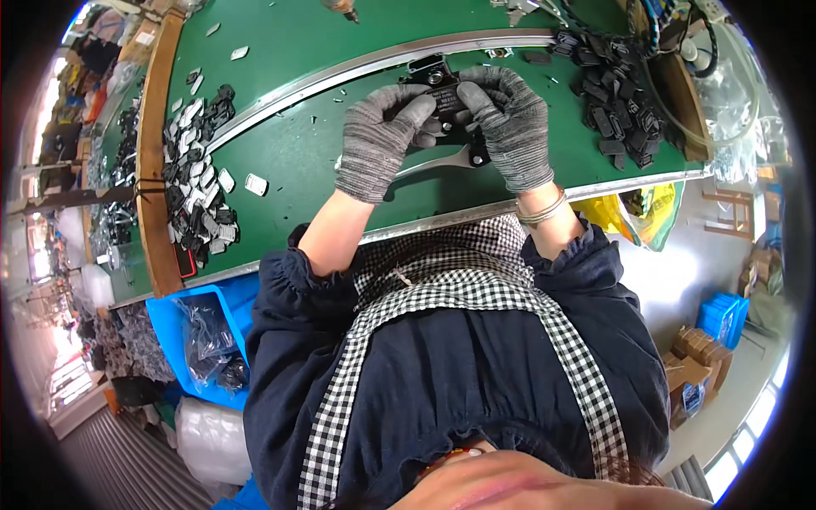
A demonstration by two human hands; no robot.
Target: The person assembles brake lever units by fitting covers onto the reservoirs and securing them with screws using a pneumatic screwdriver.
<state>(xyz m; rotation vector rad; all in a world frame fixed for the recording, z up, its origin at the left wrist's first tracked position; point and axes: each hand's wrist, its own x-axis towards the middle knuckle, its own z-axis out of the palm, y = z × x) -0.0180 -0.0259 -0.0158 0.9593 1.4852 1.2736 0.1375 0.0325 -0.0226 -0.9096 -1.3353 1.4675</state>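
Note:
A grey knit glove covers my left hand (382, 127), and another covers my right hand (510, 119). Between them, thumbs and fingers close on a small flat black rectangular part (447, 100) with pale print. Just beyond it stands a small black metal fixture (429, 70), partly hidden by my fingers. A curved metal lever (438, 161) lies below my hands, its right end on a dark pivot with bolts. Part of the fixture under my fingers is hidden.
Silver and black small parts (200, 178) are heaped at the left of the green bench (297, 178), beside a wooden rail (157, 161). Black parts (620, 102) pile up at the right. A metal strip (340, 68) crosses the bench. A blue bin (157, 323) stands below its left edge.

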